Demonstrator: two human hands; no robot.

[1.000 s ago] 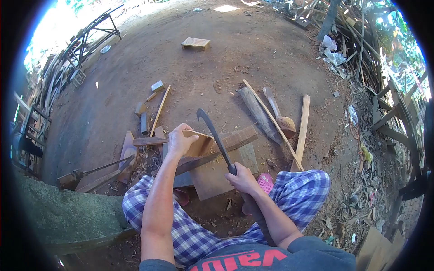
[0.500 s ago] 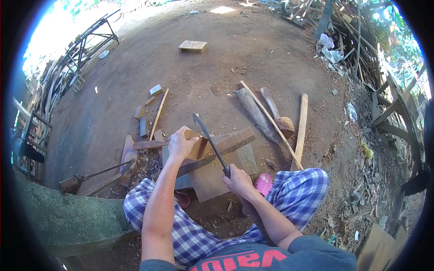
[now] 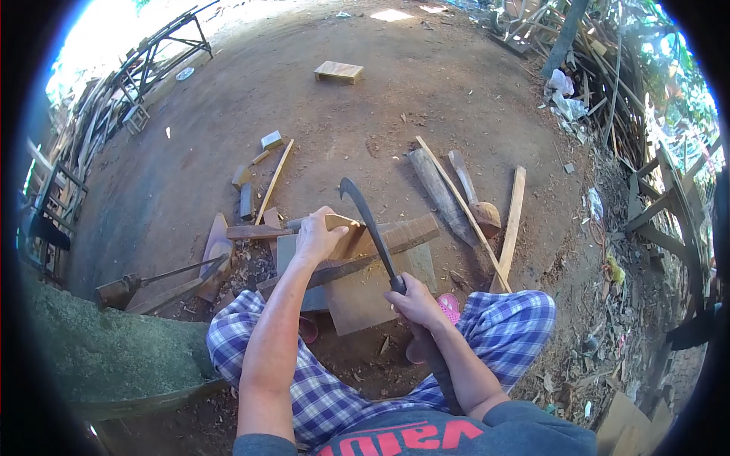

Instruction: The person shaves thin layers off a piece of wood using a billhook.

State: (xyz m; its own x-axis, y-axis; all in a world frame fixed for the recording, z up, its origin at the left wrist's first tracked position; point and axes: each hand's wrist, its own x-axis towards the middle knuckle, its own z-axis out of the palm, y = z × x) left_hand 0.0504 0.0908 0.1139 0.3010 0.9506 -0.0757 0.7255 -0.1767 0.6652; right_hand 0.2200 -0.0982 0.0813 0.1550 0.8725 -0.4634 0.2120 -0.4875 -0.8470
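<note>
My left hand [image 3: 315,239] grips a small wooden board [image 3: 351,242] by its upper left edge, standing it up on a thick wooden beam [image 3: 414,232]. My right hand [image 3: 417,299] is closed round the handle of a hooked billhook [image 3: 374,231]. Its dark blade points up and away, the curved tip above the board, and the long handle runs back under my right forearm. Beneath the beam lies a flat wooden slab [image 3: 363,305], between my feet.
On the left are an adze-like tool [image 3: 122,291] and a mossy concrete block [image 3: 114,357]. Wooden strips [image 3: 511,220], a rough plank [image 3: 441,196] and a wooden mallet [image 3: 484,217] lie to the right. A low wooden stool [image 3: 339,72] stands farther off.
The billhook's blade has lifted and turned, showing more of its flat side and hook. The board in my left hand has tilted, and the whole view has shifted slightly.
</note>
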